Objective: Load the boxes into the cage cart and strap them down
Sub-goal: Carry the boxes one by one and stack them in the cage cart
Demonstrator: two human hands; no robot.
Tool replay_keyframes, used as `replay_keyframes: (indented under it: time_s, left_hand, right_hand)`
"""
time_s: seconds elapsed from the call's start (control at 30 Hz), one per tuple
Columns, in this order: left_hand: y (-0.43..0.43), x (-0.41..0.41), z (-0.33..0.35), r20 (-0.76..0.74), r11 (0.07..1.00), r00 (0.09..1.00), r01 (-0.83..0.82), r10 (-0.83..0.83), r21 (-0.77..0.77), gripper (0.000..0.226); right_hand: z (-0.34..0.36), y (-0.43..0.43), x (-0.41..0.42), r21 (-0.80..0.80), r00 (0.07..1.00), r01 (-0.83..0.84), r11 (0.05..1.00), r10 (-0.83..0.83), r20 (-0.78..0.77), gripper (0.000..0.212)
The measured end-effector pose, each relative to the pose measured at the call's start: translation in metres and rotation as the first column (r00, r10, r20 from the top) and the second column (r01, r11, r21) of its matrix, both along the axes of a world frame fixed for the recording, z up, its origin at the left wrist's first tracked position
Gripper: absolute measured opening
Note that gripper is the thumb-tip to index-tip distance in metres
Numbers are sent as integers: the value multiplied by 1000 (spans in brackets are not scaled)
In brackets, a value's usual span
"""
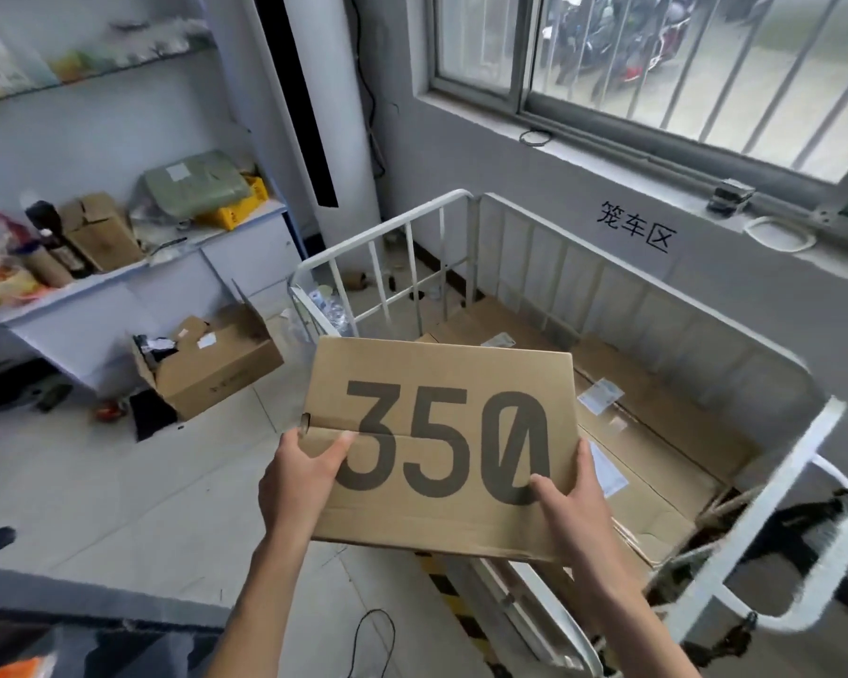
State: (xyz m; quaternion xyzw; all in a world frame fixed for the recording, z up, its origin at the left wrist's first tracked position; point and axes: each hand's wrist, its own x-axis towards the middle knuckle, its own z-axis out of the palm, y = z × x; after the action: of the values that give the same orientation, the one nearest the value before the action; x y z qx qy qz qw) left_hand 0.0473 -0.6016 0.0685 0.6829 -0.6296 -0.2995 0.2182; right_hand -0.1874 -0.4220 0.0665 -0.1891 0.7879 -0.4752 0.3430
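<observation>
We see one box (441,433): flat brown cardboard, shoebox shape, big dark "350" printed across the top. A lid seam runs through the digits and there is a small round hole at the left edge. Both hands grip it. The left hand (299,477) holds the left edge, thumb on top by the 3, fingers hidden underneath. The right hand (578,501) holds the near right corner, thumb on top by the 0, fingers curled round the side. The box is in the air, roughly level, above the near left side of the cage cart (774,364). We cannot tell whether it touches the rail.

Cage cart: white tube frame, vertical bars, rounded corners, standing against the grey wall (510,154) under a barred window (657,56). Black characters (636,227) are printed on the wall just above the cart's far rail. Brown cardboard (667,423) lies in the cart bottom with white labels (600,394) on it. Something dark and strap-like (804,521) hangs at the cart's near right rail, too blurred to name.

Floor (118,482): pale tiles. An open carton (216,369) sits on it left of the cart, beside a white shelf (133,281) loaded with boxes and bags. A tall white unit (348,115) stands in the corner. A black cable (375,638) and yellow-black striped tape (444,584) lie on the floor below the box.
</observation>
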Motion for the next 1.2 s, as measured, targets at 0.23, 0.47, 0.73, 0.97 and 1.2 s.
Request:
replay_keyframes:
  time_s: [0.23,0.47,0.73,0.97,1.2]
  left_hand:
    - [-112,2,-19,30,988,988,147,-149,53,62]
    - [-219,-50,-39,54,965,967,244,-250,100,53]
    - [-327,-123,-31,137,944,936,312,-325,108,44]
    - [-388,-166,-29,138,916,906,389,-400,101,40]
    - [-453,-210,-75,123,836,837,500,-534,225,41]
  right_hand:
    - [-22,-81,31,12,992,128,992,-128,18,73]
    - [-59,-162,8,46,957,279,959,-282,70,80]
    - [-82,-251,-35,18,901,390,921,-385,198,91]
    - [-93,-304,-62,23,896,395,918,-391,212,86]
    - [-124,-353,-84,138,848,459,878,-479,227,89]
